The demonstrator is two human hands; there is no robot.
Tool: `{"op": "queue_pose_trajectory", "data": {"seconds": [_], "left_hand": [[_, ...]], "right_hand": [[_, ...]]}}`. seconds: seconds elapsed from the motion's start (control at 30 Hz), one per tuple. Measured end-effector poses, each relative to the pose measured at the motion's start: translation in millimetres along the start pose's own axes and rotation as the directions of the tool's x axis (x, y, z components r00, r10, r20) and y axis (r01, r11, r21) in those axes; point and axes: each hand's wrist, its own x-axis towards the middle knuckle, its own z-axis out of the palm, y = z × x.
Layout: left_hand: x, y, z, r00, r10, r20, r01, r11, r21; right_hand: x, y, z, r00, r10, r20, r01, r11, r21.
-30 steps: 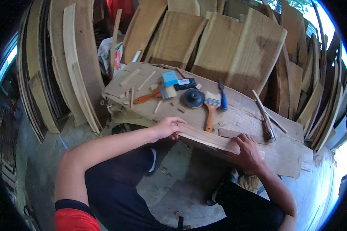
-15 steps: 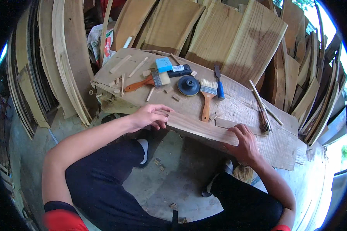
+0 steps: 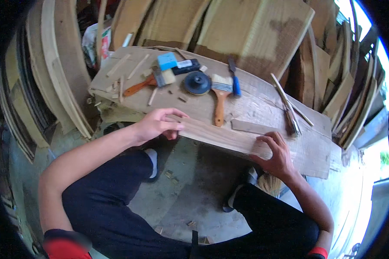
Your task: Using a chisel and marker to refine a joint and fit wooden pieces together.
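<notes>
A pale, planed wooden board lies along the near edge of the workbench, held at both ends. My left hand grips its left end, thumb on top and the other fingers partly hidden at the edge. Around its right end curl the fingers of my right hand, with the thumb at the near side. Just behind the board sits a narrow, darker wood strip. A paintbrush with a wooden handle points toward the board's middle.
The wooden workbench carries a second paintbrush, a black round sanding pad, a blue-handled chisel, a blue block, thin sticks and offcuts. Large planks lean behind it. A straw broom stands below.
The view has shifted, so the bench appears farther up and left. My left thumb has come over the board's left end. My right hand stays at the other end.
</notes>
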Motion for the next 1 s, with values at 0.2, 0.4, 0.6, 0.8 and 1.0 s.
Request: {"op": "queue_pose_trajectory", "data": {"seconds": [0.2,0.4,0.6,0.8,1.0], "left_hand": [[4,-12,-1,0.958,0.009,-0.285,0.012,0.997,0.072],[10,-23,-20,0.921,0.023,-0.389,0.022,0.993,0.112],[2,-18,-34,0.897,0.145,-0.417,-0.048,0.971,0.235],[-4,-9,-22,0.928,0.311,-0.206,-0.071,0.69,0.72],[-6,-7,-10,0.909,0.413,-0.061,-0.106,0.37,0.923]], "right_hand": [[5,14,13,0.998,-0.04,0.055,0.04,0.999,-0.001],[-10,41,-7,0.983,0.113,0.147,-0.109,0.994,-0.033],[-43,58,-20,0.931,0.291,0.219,-0.291,0.956,-0.032],[-53,66,-25,0.95,0.252,0.183,-0.248,0.968,-0.044],[-49,65,-28,0.943,0.236,0.236,-0.21,0.969,-0.129]]}}
